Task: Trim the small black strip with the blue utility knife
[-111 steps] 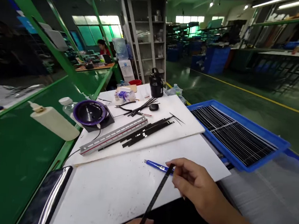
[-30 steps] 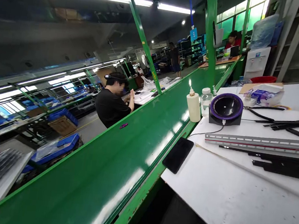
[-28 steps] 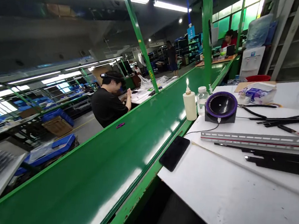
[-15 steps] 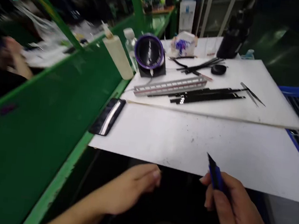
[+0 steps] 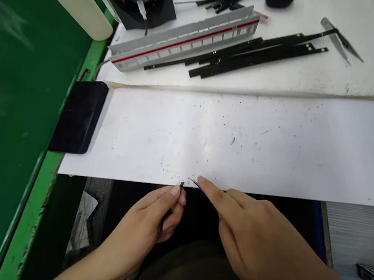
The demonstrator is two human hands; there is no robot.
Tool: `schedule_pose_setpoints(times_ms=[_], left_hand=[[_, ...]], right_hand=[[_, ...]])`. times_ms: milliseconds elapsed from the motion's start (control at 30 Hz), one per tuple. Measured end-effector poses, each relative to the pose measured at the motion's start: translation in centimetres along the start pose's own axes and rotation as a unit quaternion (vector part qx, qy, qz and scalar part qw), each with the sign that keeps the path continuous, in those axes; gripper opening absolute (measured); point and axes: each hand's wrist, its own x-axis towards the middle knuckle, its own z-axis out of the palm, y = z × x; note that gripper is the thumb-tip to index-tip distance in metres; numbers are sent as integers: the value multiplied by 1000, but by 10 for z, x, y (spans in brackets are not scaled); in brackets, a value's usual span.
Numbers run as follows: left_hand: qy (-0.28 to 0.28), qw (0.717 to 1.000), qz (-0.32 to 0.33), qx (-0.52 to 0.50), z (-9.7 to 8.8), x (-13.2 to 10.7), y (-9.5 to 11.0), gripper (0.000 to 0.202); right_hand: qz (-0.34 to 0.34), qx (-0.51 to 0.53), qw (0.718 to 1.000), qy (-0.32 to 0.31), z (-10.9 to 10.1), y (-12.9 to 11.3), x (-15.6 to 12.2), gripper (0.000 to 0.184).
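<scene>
Head view: flecked white tabletop [image 5: 149, 118] beside green panel [image 5: 20, 104]; left hand [image 5: 154, 214] pinches strip [image 5: 182, 184], right hand [image 5: 247, 229] blade [image 5: 194, 182].

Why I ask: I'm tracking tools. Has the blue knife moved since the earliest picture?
Yes, toward the front: the blue knife lay farther in on the white tabletop; now the right hand holds it at the tabletop's front edge.
</scene>
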Motion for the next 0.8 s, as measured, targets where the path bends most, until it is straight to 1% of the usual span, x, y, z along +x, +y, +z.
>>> schedule_pose_setpoints(times_ms=[100, 200, 367, 567, 800], left_hand=[[10, 999, -31, 12, -2, 0, 4, 35], [16, 998, -59, 21, -5, -1, 6, 38], [2, 996, -83, 41, -12, -3, 10, 44], [5, 995, -89, 47, -13, -1, 11, 44], [16, 995, -74, 61, -9, -2, 9, 47]], right_hand=[[-18, -15, 1000, -16, -2, 1, 4, 71], [-34, -27, 999, -11, -3, 1, 7, 69], [-46, -18, 999, -4, -6, -1, 11, 64], [-55, -6, 998, -6, -9, -1, 13, 60], [-58, -43, 997, -17, -2, -1, 10, 72]])
